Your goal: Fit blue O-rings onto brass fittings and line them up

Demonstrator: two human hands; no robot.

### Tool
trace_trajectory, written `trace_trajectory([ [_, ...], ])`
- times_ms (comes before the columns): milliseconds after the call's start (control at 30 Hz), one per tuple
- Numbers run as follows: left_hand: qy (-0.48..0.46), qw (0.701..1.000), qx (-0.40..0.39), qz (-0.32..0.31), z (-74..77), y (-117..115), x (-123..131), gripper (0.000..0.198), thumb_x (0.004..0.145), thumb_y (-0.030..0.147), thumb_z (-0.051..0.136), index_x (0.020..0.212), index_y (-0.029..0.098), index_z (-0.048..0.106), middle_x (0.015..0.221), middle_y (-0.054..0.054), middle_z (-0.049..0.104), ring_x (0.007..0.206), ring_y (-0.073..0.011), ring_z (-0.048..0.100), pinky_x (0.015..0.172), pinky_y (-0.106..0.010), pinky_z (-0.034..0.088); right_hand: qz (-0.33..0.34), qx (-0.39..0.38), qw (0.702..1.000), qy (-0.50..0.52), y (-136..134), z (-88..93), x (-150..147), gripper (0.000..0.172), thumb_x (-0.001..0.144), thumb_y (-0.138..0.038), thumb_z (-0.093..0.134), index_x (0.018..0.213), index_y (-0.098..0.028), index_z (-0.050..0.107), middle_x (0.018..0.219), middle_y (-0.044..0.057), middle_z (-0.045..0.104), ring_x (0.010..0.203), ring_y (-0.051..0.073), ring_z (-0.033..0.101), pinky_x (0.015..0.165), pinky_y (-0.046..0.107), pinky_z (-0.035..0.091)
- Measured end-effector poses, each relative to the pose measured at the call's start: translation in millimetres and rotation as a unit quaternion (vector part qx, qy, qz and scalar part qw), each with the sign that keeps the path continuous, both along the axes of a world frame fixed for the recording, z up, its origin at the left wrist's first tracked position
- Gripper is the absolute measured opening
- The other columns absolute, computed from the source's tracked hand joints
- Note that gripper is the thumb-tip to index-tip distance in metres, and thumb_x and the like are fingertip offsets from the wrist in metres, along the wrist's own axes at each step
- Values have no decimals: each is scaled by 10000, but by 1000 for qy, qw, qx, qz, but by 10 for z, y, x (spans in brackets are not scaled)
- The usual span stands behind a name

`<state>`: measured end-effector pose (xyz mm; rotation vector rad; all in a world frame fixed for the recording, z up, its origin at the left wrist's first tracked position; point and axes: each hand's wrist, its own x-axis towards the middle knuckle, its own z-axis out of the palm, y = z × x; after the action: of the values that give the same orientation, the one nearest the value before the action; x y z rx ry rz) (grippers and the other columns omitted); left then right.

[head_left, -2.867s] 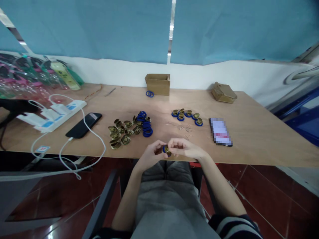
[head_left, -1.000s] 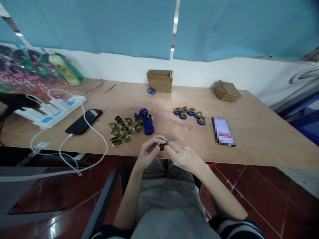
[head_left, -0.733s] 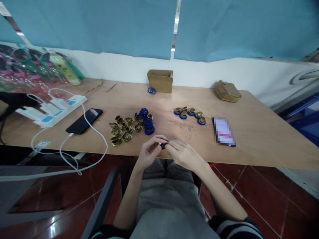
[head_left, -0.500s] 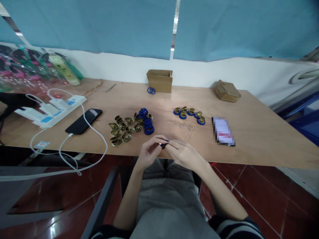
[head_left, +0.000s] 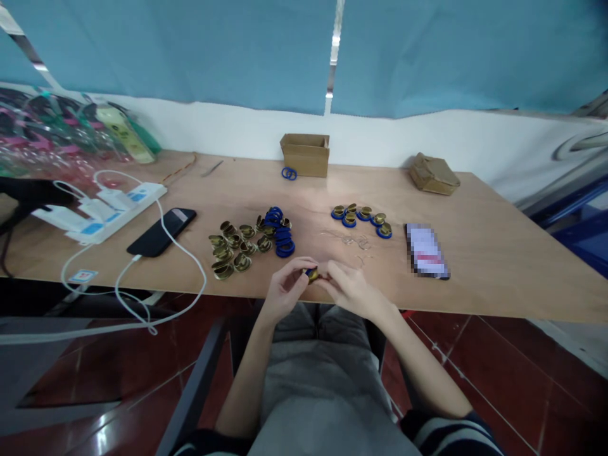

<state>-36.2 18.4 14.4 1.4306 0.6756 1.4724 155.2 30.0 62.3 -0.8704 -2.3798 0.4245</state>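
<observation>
My left hand [head_left: 284, 288] holds a round brass-coloured metal piece [head_left: 311, 274] with a blue ring on it, between thumb and fingers, just above the table's front edge. The fingers of my right hand [head_left: 349, 286] are pinched together against the right side of that piece; what is between them is too small to make out. Left of my hands lies a group of similar brass pieces [head_left: 242, 262], with a heap of blue rings [head_left: 284, 242] beside it. Beyond my right hand are several brass pieces with blue rings [head_left: 349, 219] and some thin wire bits [head_left: 361, 242].
A phone with its screen lit [head_left: 426, 251] lies at right. On the left are a black phone [head_left: 161, 234] on a white cable and a power strip [head_left: 102, 218]. At the back stand an open cardboard box [head_left: 305, 157], two blue rings [head_left: 289, 173] and a brown package [head_left: 434, 174].
My right fingers have drawn back slightly to the right and curled, so more of the brass piece shows in my left hand. The things on the table have not moved.
</observation>
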Motion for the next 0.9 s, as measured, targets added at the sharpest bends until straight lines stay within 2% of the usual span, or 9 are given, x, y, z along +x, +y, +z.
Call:
trace_trajectory([
  [100, -3, 1000, -2, 4, -11, 6, 5, 196, 968, 305, 620, 1095, 196, 722, 1138, -118, 697, 1086, -212, 669, 953, -322, 530, -24, -82, 995, 48, 18, -5, 11, 119, 981, -273, 624, 990, -218, 519, 800, -25, 585, 676, 128, 581, 610, 232, 445],
  [300, 4, 1000, -7, 4, 1, 4, 12, 190, 967, 293, 618, 1090, 186, 716, 1142, -121, 693, 1064, -203, 677, 925, -312, 556, -30, -122, 989, 72, 38, 3, 2, 87, 961, -216, 587, 889, -212, 538, 730, -38, 553, 620, 108, 529, 582, 215, 401],
  [533, 12, 1000, -12, 10, 1, -5, 42, 178, 955, 272, 633, 1090, 194, 719, 1151, -109, 689, 1094, -195, 675, 963, -317, 568, -81, -24, 996, 23, 17, -51, -29, 78, 956, -208, 540, 885, -212, 509, 774, -3, 607, 630, 128, 560, 606, 238, 411],
  [700, 12, 1000, -21, 13, -15, -2, 35, 186, 959, 301, 633, 1076, 185, 720, 1146, -110, 693, 1079, -196, 684, 961, -317, 575, -119, -9, 993, 4, 47, -85, 13, 152, 958, -315, 597, 988, -217, 485, 779, -2, 630, 614, 145, 590, 591, 243, 412],
  [900, 13, 997, -68, -18, 17, -13, -4, 218, 946, 340, 656, 1088, 184, 707, 1027, -82, 708, 903, -170, 703, 796, -286, 628, -155, 85, 983, -47, 76, -97, -13, 204, 989, -373, 565, 889, -204, 507, 762, 44, 634, 656, 186, 601, 582, 267, 352],
])
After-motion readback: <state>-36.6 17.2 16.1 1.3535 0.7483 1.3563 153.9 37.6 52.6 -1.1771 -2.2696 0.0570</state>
